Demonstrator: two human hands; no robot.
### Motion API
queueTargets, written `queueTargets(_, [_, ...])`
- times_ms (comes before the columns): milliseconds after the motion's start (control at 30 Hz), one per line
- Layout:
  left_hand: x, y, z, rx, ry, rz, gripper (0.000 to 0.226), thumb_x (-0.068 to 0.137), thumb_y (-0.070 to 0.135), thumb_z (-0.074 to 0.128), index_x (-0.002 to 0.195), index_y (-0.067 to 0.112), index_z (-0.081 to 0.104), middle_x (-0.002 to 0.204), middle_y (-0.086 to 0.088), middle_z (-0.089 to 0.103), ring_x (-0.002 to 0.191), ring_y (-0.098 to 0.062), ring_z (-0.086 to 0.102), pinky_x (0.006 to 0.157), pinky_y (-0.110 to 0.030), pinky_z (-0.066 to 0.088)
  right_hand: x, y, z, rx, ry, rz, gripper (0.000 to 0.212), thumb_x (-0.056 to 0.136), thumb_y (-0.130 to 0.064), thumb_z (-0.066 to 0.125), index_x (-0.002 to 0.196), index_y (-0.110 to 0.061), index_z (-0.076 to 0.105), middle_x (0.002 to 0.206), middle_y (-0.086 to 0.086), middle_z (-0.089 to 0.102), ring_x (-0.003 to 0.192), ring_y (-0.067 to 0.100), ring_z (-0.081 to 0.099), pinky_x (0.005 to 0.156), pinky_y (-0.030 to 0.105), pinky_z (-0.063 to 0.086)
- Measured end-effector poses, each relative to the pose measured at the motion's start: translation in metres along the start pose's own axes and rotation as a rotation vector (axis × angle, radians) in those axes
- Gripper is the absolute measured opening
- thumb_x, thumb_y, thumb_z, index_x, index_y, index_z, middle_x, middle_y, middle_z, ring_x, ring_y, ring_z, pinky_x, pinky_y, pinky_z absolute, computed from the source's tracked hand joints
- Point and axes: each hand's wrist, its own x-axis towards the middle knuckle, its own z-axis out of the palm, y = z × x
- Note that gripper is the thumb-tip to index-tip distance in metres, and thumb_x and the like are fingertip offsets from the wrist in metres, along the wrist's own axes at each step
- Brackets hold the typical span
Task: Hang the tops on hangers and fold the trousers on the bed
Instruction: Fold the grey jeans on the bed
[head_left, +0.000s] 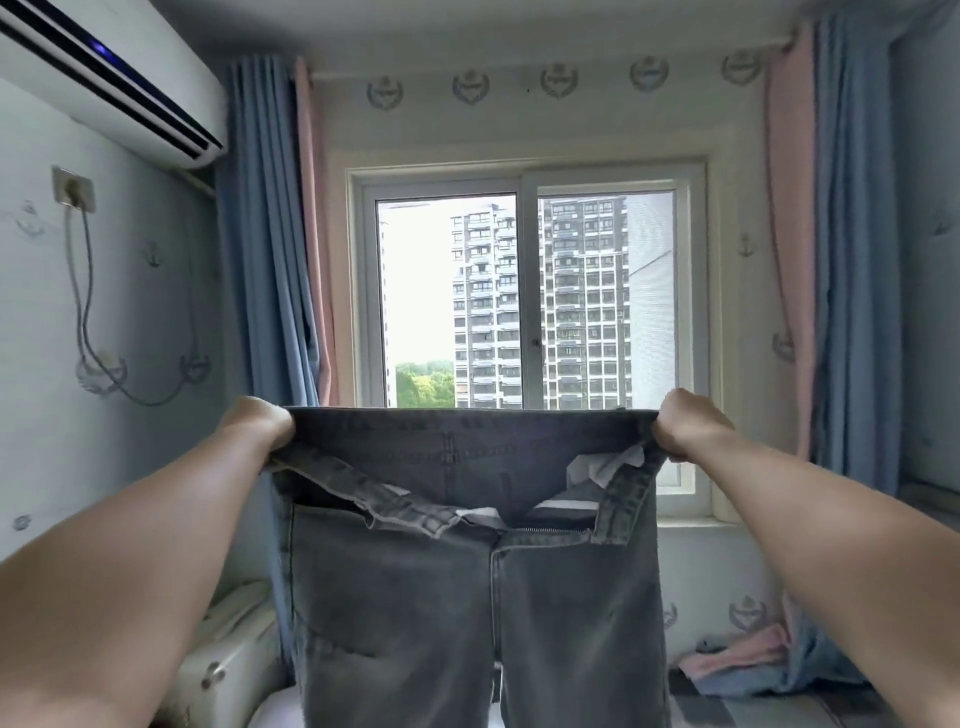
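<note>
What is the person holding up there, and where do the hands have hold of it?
Grey jeans, held up by the waistband: left hand grips one end, right hand the other.

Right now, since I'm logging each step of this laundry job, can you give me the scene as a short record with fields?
garment: grey jeans, held up in the air, legs hanging down
left hand: grips one end of the waistband
right hand: grips the other end
fly: open, front flaps drooping, white pocket linings showing
behind: window, blue curtain
lower right: pink and blue cloth heap
fold: not yet begun
</note>
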Motion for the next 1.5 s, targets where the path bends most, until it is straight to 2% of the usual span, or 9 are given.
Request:
queueTargets(133, [0.002,0.013,-0.003,-0.698,-0.159,-0.333,0.015,0.099,-0.002,0.044,0.108,0.003,0.055,0.111,-0.02,0.058,0.092,-0.039,0.063,0.047,-0.043,0.057,0.0,-0.014,-0.018,0.688,-0.374,0.348,0.024,0.102,-0.001,0.038,0.085,0.001,0.055,0.056,0.011,0.058,0.029,0.012,0.049,0.031,0.016,0.041])
queueTargets(367, [0.006,0.048,-0.013,-1.128,-0.171,-0.199,0.035,0.078,0.0,0.045,0.103,-0.004,0.068,0.102,-0.027,0.069,0.082,-0.039,0.073,0.063,-0.047,0.063,0.02,-0.041,-0.033,1.137,-0.363,0.286,0.03,0.107,-0.009,0.034,0.112,0.008,0.058,0.084,0.023,0.073,0.073,0.032,0.074,0.061,0.041,0.061])
queueTargets(600, [-0.021,0.059,-0.023,-0.438,0.133,0.45,0.042,0.079,0.012,0.067,0.119,0.021,0.057,0.101,0.0,0.063,0.092,-0.021,0.059,0.083,-0.037,0.05,0.015,-0.061,-0.055,1.079,-0.332,-0.046,0.034,0.095,0.006,0.046,0.126,-0.005,0.056,0.121,0.007,0.07,0.119,0.023,0.061,0.104,0.04,0.044])
queueTargets(733, [-0.017,0.058,-0.031,-0.214,0.365,0.66,0.024,0.092,0.021,0.069,0.112,0.007,0.063,0.095,-0.007,0.062,0.09,-0.028,0.059,0.076,-0.036,0.041,0.014,-0.061,-0.069,0.954,-0.192,-0.142,0.021,0.101,-0.009,0.053,0.12,-0.003,0.058,0.079,0.005,0.077,0.08,0.015,0.072,0.074,0.026,0.054])
queueTargets(800, [-0.008,0.058,-0.038,-0.164,0.373,0.619,0.025,0.095,0.029,0.066,0.103,0.006,0.066,0.09,-0.011,0.063,0.085,-0.033,0.06,0.072,-0.038,0.043,0.015,-0.061,-0.077,0.854,-0.059,-0.18,0.018,0.095,-0.012,0.067,0.111,-0.003,0.063,0.074,0.008,0.071,0.058,0.011,0.063,0.05,0.019,0.044])
queueTargets(1000, [0.008,0.052,-0.047,0.034,0.393,0.422,0.044,0.088,0.064,0.058,0.102,0.024,0.071,0.1,-0.01,0.071,0.104,-0.04,0.061,0.089,-0.049,0.052,0.023,-0.07,-0.081,0.75,-0.057,-0.073,0.036,0.089,-0.029,0.075,0.107,-0.001,0.061,0.092,0.013,0.063,0.075,0.023,0.055,0.057,0.029,0.043])
queueTargets(1267, [0.025,0.033,-0.03,-0.062,-0.133,0.05,0.024,0.102,0.021,0.059,0.094,-0.001,0.065,0.09,-0.017,0.064,0.09,-0.037,0.065,0.09,-0.039,0.054,0.017,-0.07,-0.064,0.611,-0.191,0.12,0.023,0.097,-0.02,0.065,0.079,-0.007,0.059,0.061,0.006,0.053,0.039,0.011,0.041,0.033,0.017,0.032])
queueTargets(1400, [0.017,0.009,0.001,-0.253,-0.38,-0.255,0.056,0.103,0.002,0.027,0.052,0.001,0.051,0.038,-0.011,0.051,0.027,-0.022,0.052,0.03,-0.028,0.047,0.009,-0.068,-0.038,0.582,-0.311,0.213,0.036,0.102,-0.017,0.052,0.067,-0.006,0.057,0.049,0.004,0.051,0.034,0.013,0.048,0.036,0.021,0.049])
queueTargets(1500, [0.003,0.009,0.035,-0.475,-0.419,-0.335,0.065,0.104,0.01,0.024,0.051,-0.005,0.058,0.042,-0.014,0.057,0.03,-0.026,0.058,0.034,-0.04,0.052,-0.007,-0.08,-0.026,0.656,-0.414,0.19,0.033,0.1,-0.014,0.043,0.073,-0.002,0.058,0.05,0.008,0.059,0.039,0.016,0.057,0.06,0.031,0.059])
